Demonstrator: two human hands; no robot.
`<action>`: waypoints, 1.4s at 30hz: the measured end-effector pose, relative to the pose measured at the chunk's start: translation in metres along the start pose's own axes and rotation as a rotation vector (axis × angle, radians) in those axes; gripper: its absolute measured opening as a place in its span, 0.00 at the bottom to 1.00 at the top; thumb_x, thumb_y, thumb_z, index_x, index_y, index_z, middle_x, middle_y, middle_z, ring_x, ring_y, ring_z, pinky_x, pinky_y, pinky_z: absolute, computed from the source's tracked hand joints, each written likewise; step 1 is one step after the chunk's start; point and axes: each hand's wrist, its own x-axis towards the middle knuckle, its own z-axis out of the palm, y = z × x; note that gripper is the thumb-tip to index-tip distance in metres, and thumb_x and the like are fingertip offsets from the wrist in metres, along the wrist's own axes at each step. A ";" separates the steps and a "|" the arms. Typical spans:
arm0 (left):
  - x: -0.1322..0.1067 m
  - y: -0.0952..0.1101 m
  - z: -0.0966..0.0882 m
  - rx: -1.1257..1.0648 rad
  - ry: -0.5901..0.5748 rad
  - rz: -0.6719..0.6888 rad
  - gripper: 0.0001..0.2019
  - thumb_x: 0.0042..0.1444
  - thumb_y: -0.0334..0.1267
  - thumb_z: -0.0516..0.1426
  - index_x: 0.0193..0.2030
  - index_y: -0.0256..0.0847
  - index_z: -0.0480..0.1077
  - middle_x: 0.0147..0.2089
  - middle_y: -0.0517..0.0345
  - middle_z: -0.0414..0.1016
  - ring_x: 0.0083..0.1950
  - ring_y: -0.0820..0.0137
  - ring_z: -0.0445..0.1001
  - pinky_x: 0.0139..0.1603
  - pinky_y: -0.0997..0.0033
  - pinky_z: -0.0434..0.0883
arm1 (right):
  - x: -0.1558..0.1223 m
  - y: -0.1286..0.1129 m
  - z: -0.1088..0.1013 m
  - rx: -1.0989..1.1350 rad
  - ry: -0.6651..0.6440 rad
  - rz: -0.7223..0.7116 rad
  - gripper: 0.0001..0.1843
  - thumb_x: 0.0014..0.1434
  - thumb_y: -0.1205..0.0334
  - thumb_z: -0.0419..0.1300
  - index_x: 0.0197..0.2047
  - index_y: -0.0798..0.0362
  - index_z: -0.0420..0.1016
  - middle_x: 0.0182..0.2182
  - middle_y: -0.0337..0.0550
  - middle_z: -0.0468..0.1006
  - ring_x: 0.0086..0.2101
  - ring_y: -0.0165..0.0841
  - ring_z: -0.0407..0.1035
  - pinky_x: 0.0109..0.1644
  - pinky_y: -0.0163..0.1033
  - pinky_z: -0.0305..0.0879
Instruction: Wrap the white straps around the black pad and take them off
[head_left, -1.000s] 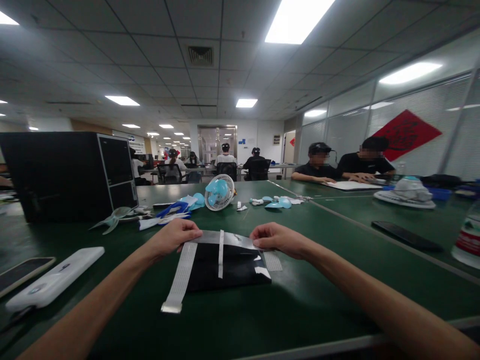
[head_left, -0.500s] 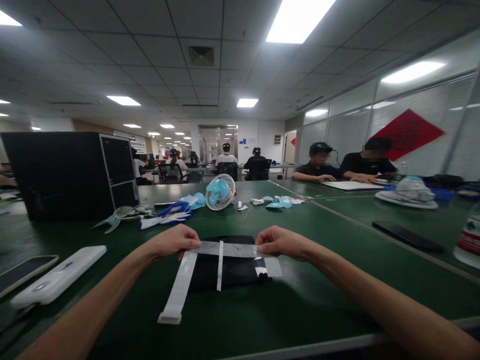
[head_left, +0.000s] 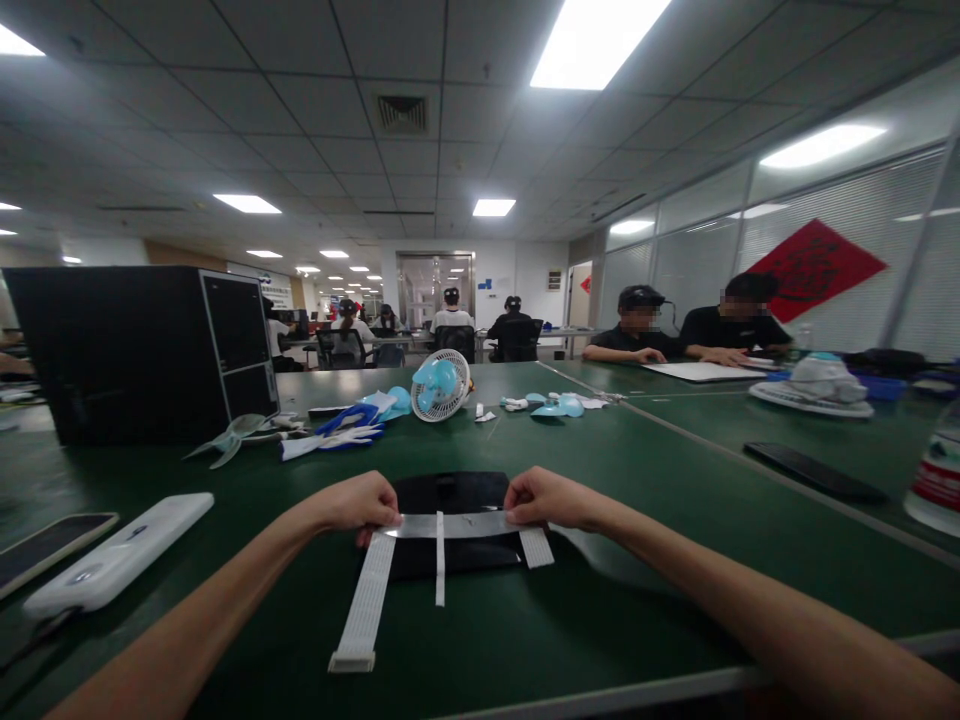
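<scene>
A black flat pouch (head_left: 450, 495) lies on the green table (head_left: 637, 520) in front of me. Across its near edge runs a grey-white band (head_left: 450, 524), and both my hands pinch it. My left hand (head_left: 352, 505) is closed on the band's left end. My right hand (head_left: 544, 498) is closed on its right end. A long ribbed white strap (head_left: 365, 605) hangs from the left end toward me. A thin white strip (head_left: 439, 560) hangs from the middle, and a short ribbed tab (head_left: 535, 547) sits at the right.
A white power bank (head_left: 112, 565) and a phone (head_left: 45, 555) lie at the left. A black box (head_left: 142, 345) stands behind them. A small fan (head_left: 440, 385), gloves (head_left: 337, 428) and blue parts lie farther back. Another phone (head_left: 814, 472) and a bottle (head_left: 937, 480) are at the right. Two people sit at the far right.
Both hands have drawn the band toward me, from the pouch's far edge to its near edge. More of the black pouch now shows behind the hands.
</scene>
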 end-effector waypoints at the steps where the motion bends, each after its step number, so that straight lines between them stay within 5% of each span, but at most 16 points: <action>1: 0.001 -0.001 0.001 0.003 0.003 -0.005 0.18 0.44 0.52 0.58 0.30 0.37 0.71 0.24 0.61 0.71 0.23 0.74 0.67 0.25 0.74 0.62 | 0.000 0.001 0.000 -0.018 0.002 0.000 0.10 0.53 0.60 0.59 0.37 0.57 0.74 0.33 0.41 0.75 0.31 0.30 0.67 0.32 0.35 0.63; 11: 0.001 -0.001 0.006 0.168 0.088 -0.058 0.14 0.48 0.48 0.56 0.32 0.39 0.72 0.29 0.58 0.73 0.28 0.69 0.71 0.27 0.72 0.64 | 0.001 0.000 0.006 -0.209 0.105 -0.067 0.11 0.52 0.58 0.60 0.37 0.55 0.75 0.34 0.41 0.76 0.33 0.32 0.69 0.35 0.36 0.64; 16: -0.002 0.007 0.014 0.451 0.226 0.076 0.07 0.48 0.40 0.56 0.34 0.42 0.70 0.37 0.57 0.73 0.35 0.66 0.70 0.32 0.71 0.64 | 0.000 0.001 0.009 -0.343 0.155 -0.100 0.12 0.50 0.56 0.61 0.37 0.53 0.75 0.33 0.41 0.75 0.31 0.32 0.68 0.30 0.34 0.60; 25: -0.010 0.025 0.023 0.564 0.091 0.376 0.21 0.51 0.26 0.50 0.51 0.50 0.68 0.50 0.58 0.67 0.50 0.67 0.67 0.51 0.68 0.63 | -0.011 -0.017 0.020 -0.518 0.179 -0.211 0.08 0.55 0.61 0.57 0.38 0.52 0.73 0.36 0.43 0.74 0.34 0.33 0.67 0.35 0.36 0.60; 36: -0.007 0.023 0.020 0.598 0.071 0.396 0.24 0.50 0.26 0.50 0.52 0.50 0.70 0.45 0.57 0.69 0.46 0.67 0.68 0.48 0.70 0.64 | 0.001 -0.040 0.047 -0.675 0.065 -0.559 0.19 0.63 0.61 0.47 0.54 0.46 0.70 0.46 0.46 0.68 0.41 0.35 0.64 0.42 0.39 0.62; 42: -0.006 0.022 0.020 0.610 0.054 0.411 0.24 0.50 0.25 0.50 0.52 0.49 0.70 0.44 0.57 0.69 0.44 0.69 0.69 0.47 0.71 0.63 | 0.004 -0.047 0.054 -0.704 0.070 -0.650 0.19 0.63 0.59 0.48 0.53 0.51 0.71 0.50 0.49 0.68 0.48 0.37 0.61 0.48 0.43 0.62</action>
